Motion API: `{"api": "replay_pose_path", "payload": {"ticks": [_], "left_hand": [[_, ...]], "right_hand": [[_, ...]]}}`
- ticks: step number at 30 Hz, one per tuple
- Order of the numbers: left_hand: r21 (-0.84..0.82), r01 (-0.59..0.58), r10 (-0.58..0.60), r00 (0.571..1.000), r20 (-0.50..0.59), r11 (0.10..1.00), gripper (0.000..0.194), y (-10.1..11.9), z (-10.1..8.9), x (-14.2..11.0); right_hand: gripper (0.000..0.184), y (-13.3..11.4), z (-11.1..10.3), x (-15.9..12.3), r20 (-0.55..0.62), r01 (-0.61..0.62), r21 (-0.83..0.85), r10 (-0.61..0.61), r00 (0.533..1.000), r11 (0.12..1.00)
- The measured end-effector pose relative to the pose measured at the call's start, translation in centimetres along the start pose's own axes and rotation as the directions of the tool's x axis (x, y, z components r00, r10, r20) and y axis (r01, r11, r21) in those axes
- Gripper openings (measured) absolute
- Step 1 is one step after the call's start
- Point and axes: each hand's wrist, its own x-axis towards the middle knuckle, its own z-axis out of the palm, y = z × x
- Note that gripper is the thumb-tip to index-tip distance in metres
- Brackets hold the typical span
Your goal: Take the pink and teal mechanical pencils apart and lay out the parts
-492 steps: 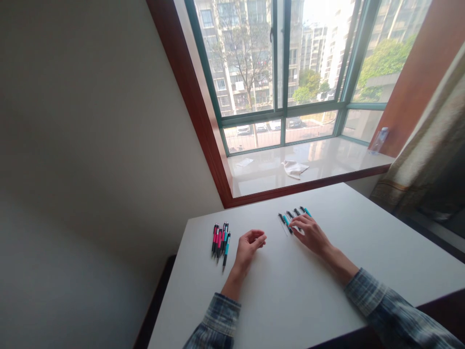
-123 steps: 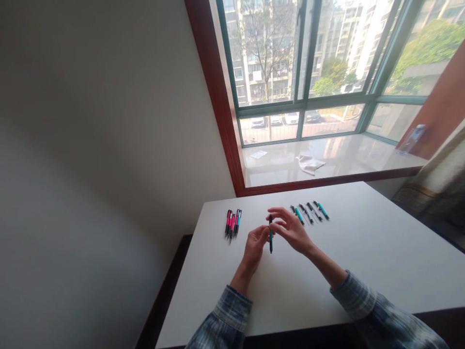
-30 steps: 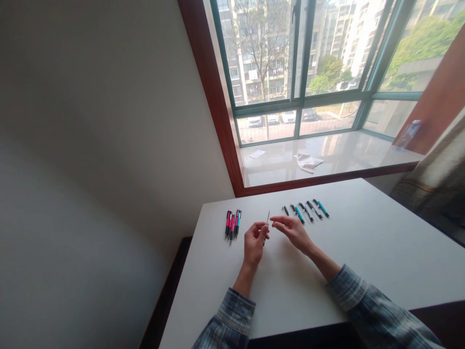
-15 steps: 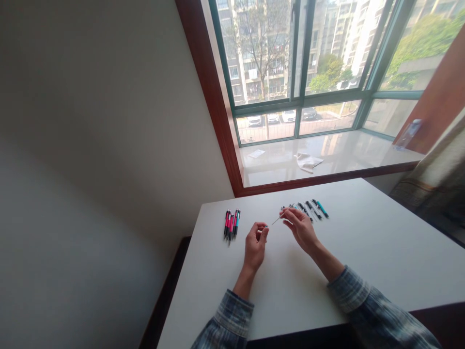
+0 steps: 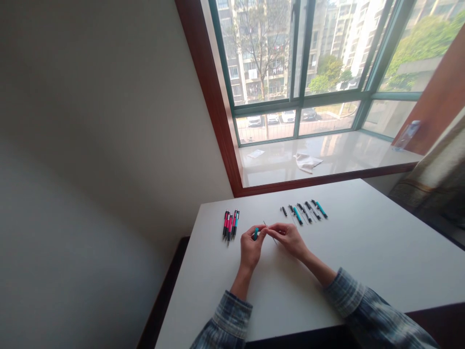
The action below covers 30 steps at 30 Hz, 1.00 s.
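Observation:
Above the white table (image 5: 363,261), my left hand (image 5: 250,247) is closed on a short teal pen barrel (image 5: 255,233). My right hand (image 5: 288,237) pinches a thin pen refill (image 5: 268,227), and its tip points at the barrel. The two hands almost touch. A bundle of pink and teal pens (image 5: 230,224) lies to the left of my left hand. Beyond my right hand, a row of taken-apart pen parts (image 5: 304,212) lies in black and teal.
The table's far edge meets a white window sill (image 5: 345,157) with a crumpled white cloth (image 5: 307,162) and a paper scrap (image 5: 256,153). A clear bottle (image 5: 406,134) stands at the sill's right end. A curtain (image 5: 432,184) hangs on the right.
My right hand has come back from the row of parts with the refill, down toward my left hand. The teal barrel now shows in my left fingers.

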Motion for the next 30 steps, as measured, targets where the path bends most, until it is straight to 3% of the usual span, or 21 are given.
{"api": "replay_pose_path", "payload": {"ticks": [5,11,18,22,25,30], "left_hand": [[-0.068,0.033,-0.035,0.999,-0.033,0.997,0.032,0.3,0.0,0.1],[-0.053,0.051,-0.051,0.999,0.02,0.997,0.035,0.2,0.0,-0.1],[-0.049,0.055,-0.058,0.997,-0.053,0.997,0.04,-0.7,0.1,0.2],[-0.059,0.033,-0.044,0.98,-0.195,0.998,0.042,-0.9,-0.2,0.5],[-0.051,-0.003,-0.013,0.947,-0.322,0.999,0.043,-1.1,-0.3,0.5],[-0.003,-0.034,0.032,0.951,-0.308,0.999,0.043,-1.5,-0.1,0.4]], "right_hand": [[0.035,0.8,-0.1,0.2,0.009,-0.01,-0.019,0.01,1.0,1.0],[0.033,0.8,0.1,0.1,0.009,-0.005,0.008,0.005,1.0,1.0],[0.03,0.9,0.5,-0.2,0.068,-0.019,0.022,0.018,0.998,1.0],[0.02,0.8,0.3,-0.3,0.055,-0.001,-0.094,0.006,0.998,0.996],[0.013,0.8,-0.4,-0.1,-0.001,0.049,-0.281,-0.052,0.999,0.959],[0.014,1.0,-1.9,0.5,-0.1,0.026,-0.602,-0.108,0.989,0.798]]}}
